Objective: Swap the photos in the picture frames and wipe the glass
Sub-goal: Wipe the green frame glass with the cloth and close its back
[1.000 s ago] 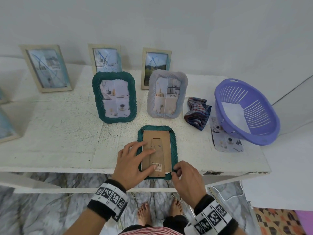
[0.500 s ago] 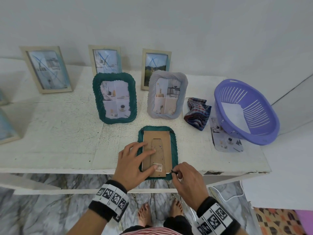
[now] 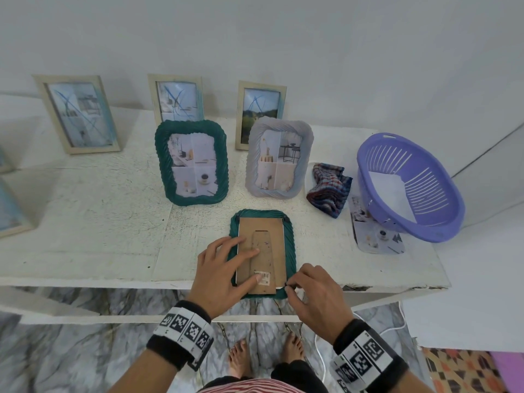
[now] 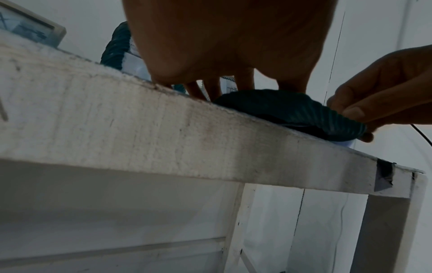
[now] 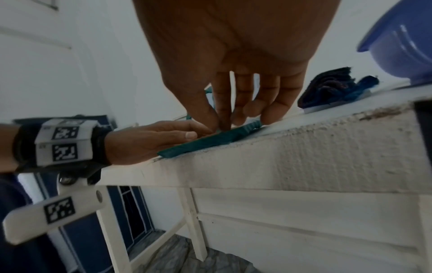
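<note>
A green frame (image 3: pixel 289 245) lies face down at the table's near edge, its brown backing board (image 3: pixel 272 231) facing up. My left hand (image 3: pixel 224 268) lies flat on the board with straight, spread fingers pressing it down. My right hand (image 3: pixel 309 293) pinches a small dark tab at the frame's near right corner. From the left wrist view, the green frame (image 4: pixel 292 110) overhangs the table edge, with the right hand (image 4: pixel 385 88) pinching its corner. In the right wrist view, the right hand's fingertips (image 5: pixel 224 118) meet on the green frame (image 5: pixel 205 142) beside the left hand (image 5: pixel 145 140).
A second green frame (image 3: pixel 191 163) and a grey frame (image 3: pixel 279 157) stand upright behind. A checked cloth (image 3: pixel 329 188), a loose photo (image 3: pixel 377 236) and a purple basket (image 3: pixel 442 194) are to the right. Three wooden frames (image 3: pixel 78 113) lean against the back wall.
The right hand's fingertips have edged slightly left at the frame's near right corner. The left hand stays pressed on the backing board.
</note>
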### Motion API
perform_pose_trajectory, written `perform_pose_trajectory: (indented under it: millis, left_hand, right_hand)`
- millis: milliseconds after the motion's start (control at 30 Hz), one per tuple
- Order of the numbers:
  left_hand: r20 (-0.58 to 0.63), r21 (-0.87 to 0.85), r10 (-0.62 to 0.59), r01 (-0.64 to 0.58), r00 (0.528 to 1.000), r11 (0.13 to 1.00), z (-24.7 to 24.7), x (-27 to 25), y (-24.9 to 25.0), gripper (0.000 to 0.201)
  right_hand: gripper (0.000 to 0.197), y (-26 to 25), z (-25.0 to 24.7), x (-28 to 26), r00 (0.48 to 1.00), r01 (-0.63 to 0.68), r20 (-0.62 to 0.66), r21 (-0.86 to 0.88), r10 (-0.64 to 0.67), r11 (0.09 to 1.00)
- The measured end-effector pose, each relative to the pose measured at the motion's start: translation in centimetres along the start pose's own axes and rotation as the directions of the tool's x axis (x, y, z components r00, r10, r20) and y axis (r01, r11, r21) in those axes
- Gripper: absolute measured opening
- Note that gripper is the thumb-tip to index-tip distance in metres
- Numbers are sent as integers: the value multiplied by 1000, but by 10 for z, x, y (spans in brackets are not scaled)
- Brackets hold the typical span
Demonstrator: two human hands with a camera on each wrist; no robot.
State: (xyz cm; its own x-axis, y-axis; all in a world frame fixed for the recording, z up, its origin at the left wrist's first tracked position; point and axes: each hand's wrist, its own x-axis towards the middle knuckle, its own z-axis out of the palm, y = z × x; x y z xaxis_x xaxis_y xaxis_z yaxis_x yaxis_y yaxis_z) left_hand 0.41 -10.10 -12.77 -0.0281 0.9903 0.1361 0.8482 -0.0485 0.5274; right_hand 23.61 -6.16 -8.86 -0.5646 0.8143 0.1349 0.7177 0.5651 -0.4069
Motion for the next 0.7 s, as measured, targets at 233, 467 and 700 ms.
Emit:
perform_pose_trajectory:
  millis: [233,467,700]
  left_hand:
    - [9,-168,10,-8,1000,986,-9,-1,-9,48]
    - [-2,-144,-80,79,997,986,-36,-31,-10,25]
    - [-37,106,57,-52,998,993,-34,-36,-5,31]
  right_hand:
    - [33,-17,9,1,986,150,91,-79,-142,986]
    - [34,-19,14,-1,991,128,47,-59,-125,990]
    - [33,-18,17,-1,991,129,29,-60,-127,990]
